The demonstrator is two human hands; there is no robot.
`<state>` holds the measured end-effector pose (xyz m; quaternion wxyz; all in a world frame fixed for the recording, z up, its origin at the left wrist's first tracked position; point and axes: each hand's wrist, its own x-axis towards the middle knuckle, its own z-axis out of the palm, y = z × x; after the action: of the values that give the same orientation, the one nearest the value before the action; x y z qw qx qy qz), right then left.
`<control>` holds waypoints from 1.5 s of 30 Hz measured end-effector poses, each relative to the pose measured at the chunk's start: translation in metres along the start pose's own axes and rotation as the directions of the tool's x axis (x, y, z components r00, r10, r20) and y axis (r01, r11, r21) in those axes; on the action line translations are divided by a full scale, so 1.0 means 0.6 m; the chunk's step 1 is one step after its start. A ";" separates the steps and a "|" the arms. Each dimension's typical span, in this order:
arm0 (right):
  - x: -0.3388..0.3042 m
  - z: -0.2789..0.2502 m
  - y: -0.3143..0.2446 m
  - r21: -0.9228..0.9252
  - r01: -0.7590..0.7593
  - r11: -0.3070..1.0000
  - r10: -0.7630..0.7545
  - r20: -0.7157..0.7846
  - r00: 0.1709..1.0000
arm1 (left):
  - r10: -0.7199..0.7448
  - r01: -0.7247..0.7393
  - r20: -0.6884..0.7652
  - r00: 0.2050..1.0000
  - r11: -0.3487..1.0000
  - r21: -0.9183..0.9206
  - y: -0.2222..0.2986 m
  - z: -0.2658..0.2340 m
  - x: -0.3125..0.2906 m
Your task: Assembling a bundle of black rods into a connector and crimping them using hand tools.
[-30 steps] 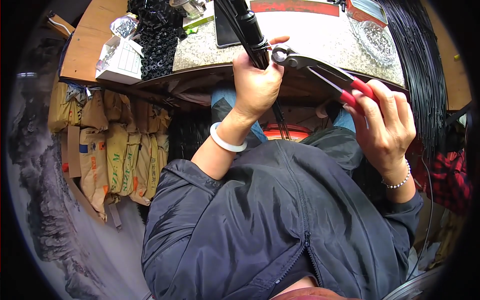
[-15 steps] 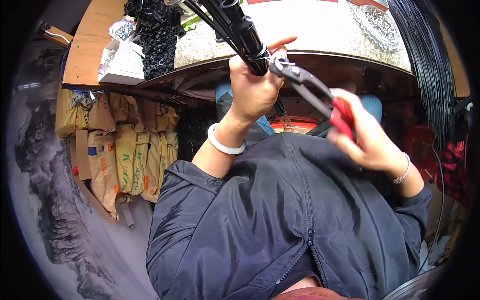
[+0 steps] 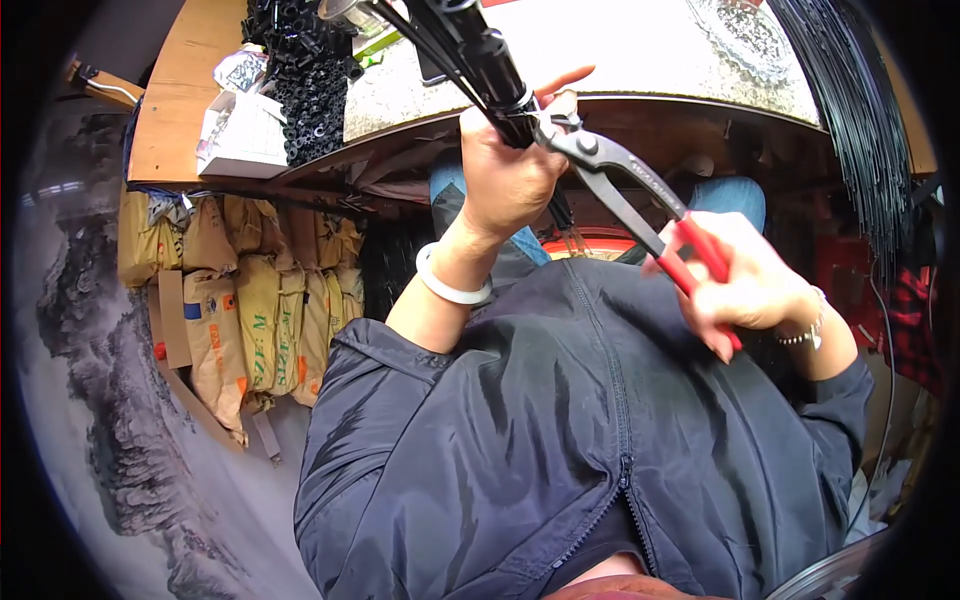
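My left hand [image 3: 512, 172] is closed around a black umbrella frame [image 3: 492, 75], a dark tube with thin ribs beside it, slanting up over the table edge. Its index finger points out to the right. At the frame's collar, a thin wire [image 3: 537, 112] shows by the jaws of the pincers [image 3: 615, 175]. My right hand [image 3: 745, 275] grips these by their red handles, which stand somewhat apart. Whether the jaws are closed on the wire I cannot tell. Below my left hand, the thin rib ends of the frame [image 3: 565, 225] poke out.
Small black tubular parts [image 3: 310, 110] lie heaped on the wooden table [image 3: 170, 110], next to a white box [image 3: 240, 135]. A clear round dish [image 3: 750, 45] stands on the pale tabletop. Long thin black rods [image 3: 850, 130] hang over the right edge. Stacked sacks [image 3: 255, 320] stand below left.
My right hand has moved slightly down and to the right, swinging the pincers' handles lower and wider apart. The jaws stay at the collar. My left hand keeps its grip, almost unmoved.
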<state>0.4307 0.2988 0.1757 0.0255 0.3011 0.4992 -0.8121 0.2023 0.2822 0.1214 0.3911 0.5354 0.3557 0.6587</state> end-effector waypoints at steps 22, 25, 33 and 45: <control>-0.014 -0.015 -0.037 -0.513 0.139 0.847 -0.269 -0.188 0.945 | -0.069 0.078 -0.071 0.995 0.988 0.130 -0.007 0.008 0.003; -0.025 -0.019 -0.054 -0.731 -0.001 0.682 -0.300 -0.282 0.911 | -0.042 0.038 0.007 0.999 0.965 0.261 -0.001 0.007 0.007; -0.007 -0.017 -0.032 -0.807 0.211 0.552 -0.616 -0.224 0.755 | -0.059 0.069 -0.084 0.995 0.991 0.114 0.015 0.001 0.037; 0.124 0.018 -0.026 -0.558 0.719 0.414 -0.899 -0.376 0.225 | -0.090 0.096 -0.127 0.988 0.994 0.046 0.026 0.056 0.017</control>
<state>0.3597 0.3169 0.1535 -0.5332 0.2389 0.6603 -0.4719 0.2320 0.2859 0.1452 0.3843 0.4860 0.4211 0.6625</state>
